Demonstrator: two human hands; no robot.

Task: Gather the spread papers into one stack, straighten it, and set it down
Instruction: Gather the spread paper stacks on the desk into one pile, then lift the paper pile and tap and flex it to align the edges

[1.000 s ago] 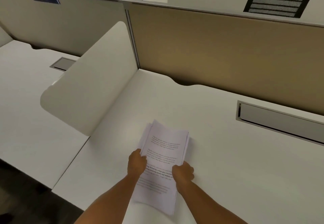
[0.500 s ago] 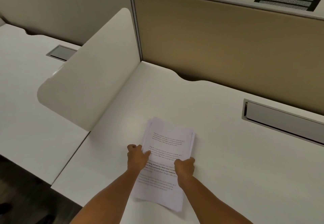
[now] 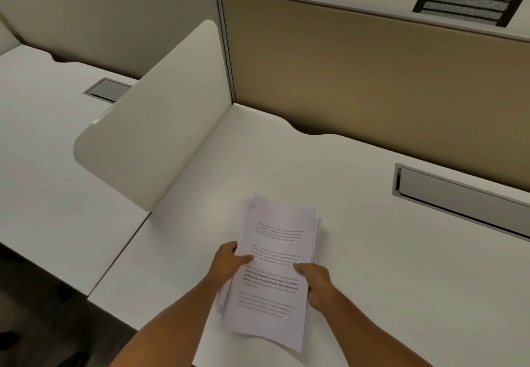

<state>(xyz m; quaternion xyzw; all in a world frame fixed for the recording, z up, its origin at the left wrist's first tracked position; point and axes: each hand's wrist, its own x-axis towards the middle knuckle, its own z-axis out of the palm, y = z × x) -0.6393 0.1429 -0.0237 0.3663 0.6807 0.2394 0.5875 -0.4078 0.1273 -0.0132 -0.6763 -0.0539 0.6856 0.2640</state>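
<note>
A stack of white printed papers (image 3: 275,252) lies lengthwise on the white desk (image 3: 372,266), its sheets slightly fanned at the far and left edges. My left hand (image 3: 229,260) grips the stack's left edge, thumb on top of the top sheet. My right hand (image 3: 315,283) grips the right edge, thumb also on top. Both hands hold the stack at about its middle. The near end of the stack reaches toward the desk's front edge.
A curved white side divider (image 3: 155,125) stands left of the papers. A tan partition wall (image 3: 372,79) runs along the back. A grey cable tray slot (image 3: 459,194) sits at the right rear. A neighbouring desk (image 3: 43,137) lies to the left.
Both hands stay clamped on the stack's side edges. The stack has shifted slightly and its sheets look a little more fanned at the left edge. The view tilted a bit.
</note>
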